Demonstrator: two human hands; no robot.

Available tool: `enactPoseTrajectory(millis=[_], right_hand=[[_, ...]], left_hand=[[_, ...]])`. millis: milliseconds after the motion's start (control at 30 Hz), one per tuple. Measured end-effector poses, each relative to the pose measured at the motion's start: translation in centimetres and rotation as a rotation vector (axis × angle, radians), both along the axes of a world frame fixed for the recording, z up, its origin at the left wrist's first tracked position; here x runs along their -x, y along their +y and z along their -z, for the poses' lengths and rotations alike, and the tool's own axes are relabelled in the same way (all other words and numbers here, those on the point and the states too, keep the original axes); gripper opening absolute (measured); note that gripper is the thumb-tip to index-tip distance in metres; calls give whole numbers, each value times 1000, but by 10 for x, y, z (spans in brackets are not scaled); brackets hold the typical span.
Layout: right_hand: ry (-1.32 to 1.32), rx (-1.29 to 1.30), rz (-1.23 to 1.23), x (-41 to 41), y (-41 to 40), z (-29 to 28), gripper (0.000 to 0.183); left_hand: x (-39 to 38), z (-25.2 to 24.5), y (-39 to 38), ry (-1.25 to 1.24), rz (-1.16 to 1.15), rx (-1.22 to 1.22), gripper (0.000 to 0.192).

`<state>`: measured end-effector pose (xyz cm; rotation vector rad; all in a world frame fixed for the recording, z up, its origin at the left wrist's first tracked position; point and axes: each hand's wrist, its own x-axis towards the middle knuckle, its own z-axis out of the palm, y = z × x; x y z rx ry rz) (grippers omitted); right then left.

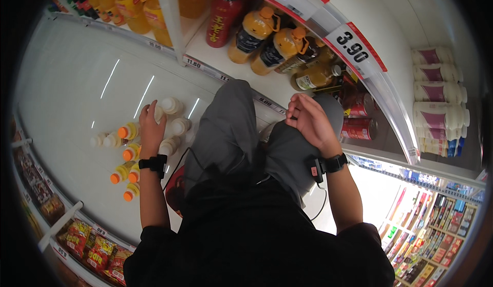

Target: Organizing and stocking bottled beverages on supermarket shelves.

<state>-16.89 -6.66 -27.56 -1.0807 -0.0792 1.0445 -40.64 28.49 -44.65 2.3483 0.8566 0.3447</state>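
My left hand [153, 127] is at the left, over a group of small bottles on the glossy floor. A white-capped bottle [158, 113] shows between its thumb and fingers; whether they grip it is unclear. Close by stand more white-capped bottles [172, 105] and several orange-capped yellow bottles [131, 153]. Over my right knee, beside the lower shelf, my right hand [311, 118] has its palm turned up and fingers loosely bent. Nothing shows in that palm. Large orange-drink bottles [252, 34] and a red bottle [224, 19] stand on the shelf ahead.
A curved upper shelf edge [369, 75] with price tags overhangs the right side. White bottles with purple labels [437, 90] line that shelf. Red cans [358, 128] lie near my right knee. Snack bags [101, 250] fill a shelf at lower left. A thin cable [175, 171] runs beside my left wrist.
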Motion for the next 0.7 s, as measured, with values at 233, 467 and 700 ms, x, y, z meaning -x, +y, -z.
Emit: enactPoseTrajectory(millis=[233, 467, 700], right_hand=[[69, -12, 63, -3, 5, 7, 20], [79, -6, 46, -6, 8, 12, 21], [57, -15, 46, -7, 5, 13, 21]], left_hand=[[-22, 24, -10, 201, 22, -185, 61], [-9, 52, 16, 299, -59, -147, 58], [-4, 62, 36, 197, -150, -74, 47]])
